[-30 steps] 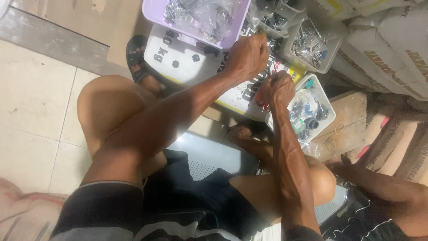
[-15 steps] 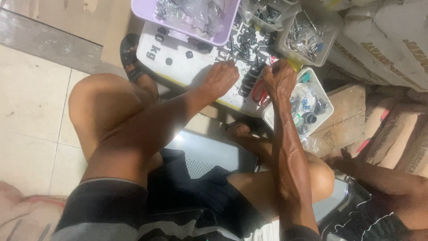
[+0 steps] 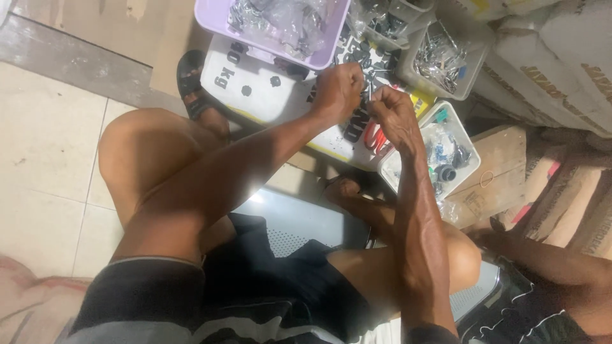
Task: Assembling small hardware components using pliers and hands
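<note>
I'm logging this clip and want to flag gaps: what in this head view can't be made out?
- Small metal part pinched between left hand and right hand: too small, fingers cover most of it.
- Purple tub: top cut off by the frame edge; clear bags blur its contents.
- White tray contents: tiny, tangled.
- Sandal: partly under the knee.

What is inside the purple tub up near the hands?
The purple tub holds clear plastic bags of small metal parts, heaped together. The bags cover the tub's bottom, and its far end runs out of the picture.
</note>
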